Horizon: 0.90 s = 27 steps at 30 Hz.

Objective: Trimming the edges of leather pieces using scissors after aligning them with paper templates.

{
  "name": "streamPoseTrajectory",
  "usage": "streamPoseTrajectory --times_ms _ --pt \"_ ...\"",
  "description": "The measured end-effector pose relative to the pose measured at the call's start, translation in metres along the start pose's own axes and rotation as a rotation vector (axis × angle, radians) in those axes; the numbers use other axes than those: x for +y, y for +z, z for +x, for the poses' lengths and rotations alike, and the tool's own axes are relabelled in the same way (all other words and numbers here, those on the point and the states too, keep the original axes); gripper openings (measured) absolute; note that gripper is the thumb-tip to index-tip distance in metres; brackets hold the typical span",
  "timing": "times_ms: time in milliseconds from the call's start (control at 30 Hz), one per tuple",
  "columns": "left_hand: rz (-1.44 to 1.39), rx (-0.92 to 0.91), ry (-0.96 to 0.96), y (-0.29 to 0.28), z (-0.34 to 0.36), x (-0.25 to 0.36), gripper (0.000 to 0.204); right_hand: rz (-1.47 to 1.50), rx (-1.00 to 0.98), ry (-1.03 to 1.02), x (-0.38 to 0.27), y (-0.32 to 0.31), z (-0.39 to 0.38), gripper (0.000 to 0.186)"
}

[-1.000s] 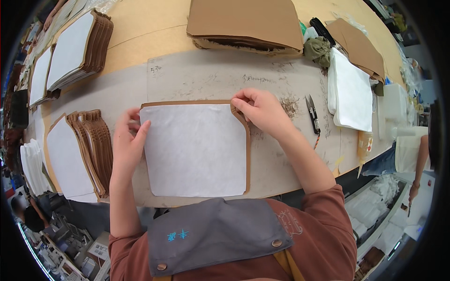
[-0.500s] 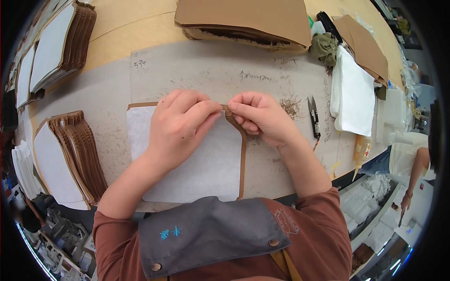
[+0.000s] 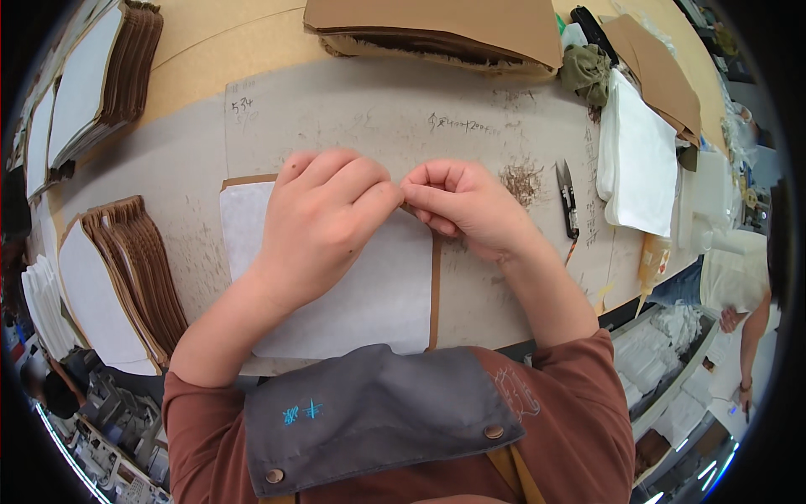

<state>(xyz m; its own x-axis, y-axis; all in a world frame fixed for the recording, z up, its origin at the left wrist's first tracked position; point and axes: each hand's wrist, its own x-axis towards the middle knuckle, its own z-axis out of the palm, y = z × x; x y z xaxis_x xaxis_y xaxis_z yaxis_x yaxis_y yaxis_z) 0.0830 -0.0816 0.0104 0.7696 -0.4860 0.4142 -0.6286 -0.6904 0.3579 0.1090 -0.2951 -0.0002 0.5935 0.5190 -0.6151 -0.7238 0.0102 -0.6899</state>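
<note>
A flat white panel (image 3: 353, 294) with a narrow brown border (image 3: 435, 302) lies on the grey work surface in front of me. At its far right corner my left hand (image 3: 327, 223) and my right hand (image 3: 466, 206) meet, fingertips almost touching. Both are closed in a pinch on the brown edge there. My fingers hide most of that corner. Thread snips (image 3: 568, 202) with black handles and an orange cord lie to the right of my right hand.
Brown-and-white panels stand in stacks at the left (image 3: 134, 277) and far left (image 3: 105, 84). A large brown stack (image 3: 437, 29) lies at the far side. White cloths (image 3: 638, 160), a glue bottle (image 3: 653, 265) and a green rag (image 3: 586, 74) sit at right. Another person's arm (image 3: 750, 353) shows beyond.
My left fingers have moved slightly right, closer to my right fingertips, and now cover more of the corner. The other person's arm at the right edge has shifted.
</note>
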Motion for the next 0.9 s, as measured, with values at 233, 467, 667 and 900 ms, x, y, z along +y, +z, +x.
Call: streamPoseTrajectory --times_ms 233,467,667,900 --pt "0.183 -0.109 0.066 0.000 0.000 0.005 0.013 -0.269 0.049 -0.084 -0.001 0.006 -0.003 0.013" --pt "0.236 -0.022 0.131 0.007 -0.006 0.006 0.024 -0.236 0.054 -0.077 0.000 0.003 -0.002 0.013" --pt "0.257 0.004 0.115 0.013 -0.009 0.008 0.025 -0.273 0.100 -0.082 0.004 0.006 -0.003 0.014" --pt "0.313 -0.046 0.068 0.016 -0.015 0.012 0.017 -0.553 0.320 -0.296 0.010 0.010 0.002 0.013"
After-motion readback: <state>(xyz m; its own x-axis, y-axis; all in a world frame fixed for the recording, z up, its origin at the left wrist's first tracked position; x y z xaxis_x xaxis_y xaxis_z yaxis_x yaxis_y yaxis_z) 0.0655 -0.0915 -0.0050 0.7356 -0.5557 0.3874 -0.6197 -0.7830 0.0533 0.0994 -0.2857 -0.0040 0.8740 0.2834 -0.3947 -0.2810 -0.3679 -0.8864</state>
